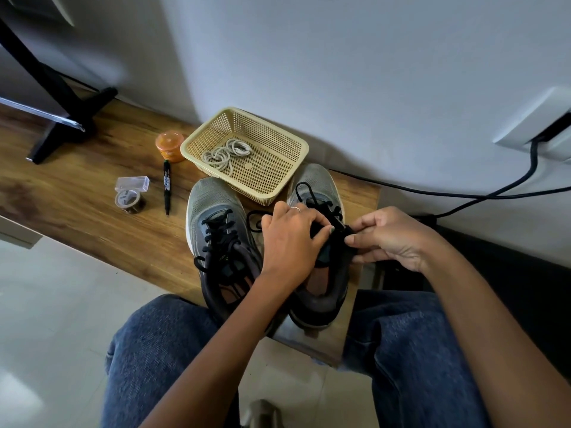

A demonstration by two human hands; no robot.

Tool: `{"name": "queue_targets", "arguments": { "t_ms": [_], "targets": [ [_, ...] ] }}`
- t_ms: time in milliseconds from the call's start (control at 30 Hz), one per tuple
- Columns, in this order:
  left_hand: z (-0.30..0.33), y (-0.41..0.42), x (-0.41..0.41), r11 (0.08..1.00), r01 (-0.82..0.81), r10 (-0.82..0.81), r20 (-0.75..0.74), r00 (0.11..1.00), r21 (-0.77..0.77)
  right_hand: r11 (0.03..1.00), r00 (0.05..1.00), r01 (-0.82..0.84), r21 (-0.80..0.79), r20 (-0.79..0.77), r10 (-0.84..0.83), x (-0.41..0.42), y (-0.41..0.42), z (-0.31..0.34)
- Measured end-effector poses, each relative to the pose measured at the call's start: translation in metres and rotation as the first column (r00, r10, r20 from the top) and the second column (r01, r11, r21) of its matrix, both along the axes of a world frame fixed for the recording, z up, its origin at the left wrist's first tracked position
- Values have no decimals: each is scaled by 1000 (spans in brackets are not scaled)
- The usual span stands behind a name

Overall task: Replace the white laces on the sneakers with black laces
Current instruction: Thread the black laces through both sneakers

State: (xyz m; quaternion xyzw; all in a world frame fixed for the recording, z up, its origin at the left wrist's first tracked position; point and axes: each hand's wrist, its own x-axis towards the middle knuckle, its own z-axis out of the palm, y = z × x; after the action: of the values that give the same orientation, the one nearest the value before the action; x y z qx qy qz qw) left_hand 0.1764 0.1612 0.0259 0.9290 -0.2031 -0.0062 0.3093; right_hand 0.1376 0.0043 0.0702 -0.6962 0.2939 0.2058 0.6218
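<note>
Now: threading the black lace on the second sneaker

Seen from the head camera, I have the right sneaker just in front of the yellow basket, its toe touching the basket's near corner; the left sneaker stands close beside it, already carrying black lacing. My left hand curls over the right sneaker's tongue and pinches the black lace near the upper eyelets. My right hand pinches the same lace from the other side, thumb and forefinger closed on it. A loose loop of lace trails toward the basket. Inside the basket lie the coiled white laces, so removal looks complete and I judge the task near its end. To the left of the basket sit a marker pen, an orange jar and a tape roll

Handling, as I judge it: the lace is light, limp and easily twisted, so it is best pinched close to its stiff tip for feeding, not mid-length. The sneaker is light with a soft mesh upper; I would steady it at the firmer eyelet band or heel collar
</note>
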Motion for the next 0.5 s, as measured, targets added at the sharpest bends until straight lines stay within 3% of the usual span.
{"name": "queue_targets", "arguments": {
  "t_ms": [500],
  "targets": [
    [-3,-6,-5,999,-11,12,19,1000,-40,995,997,-63,-78,45,67,0,1,-1]
  ]
}}
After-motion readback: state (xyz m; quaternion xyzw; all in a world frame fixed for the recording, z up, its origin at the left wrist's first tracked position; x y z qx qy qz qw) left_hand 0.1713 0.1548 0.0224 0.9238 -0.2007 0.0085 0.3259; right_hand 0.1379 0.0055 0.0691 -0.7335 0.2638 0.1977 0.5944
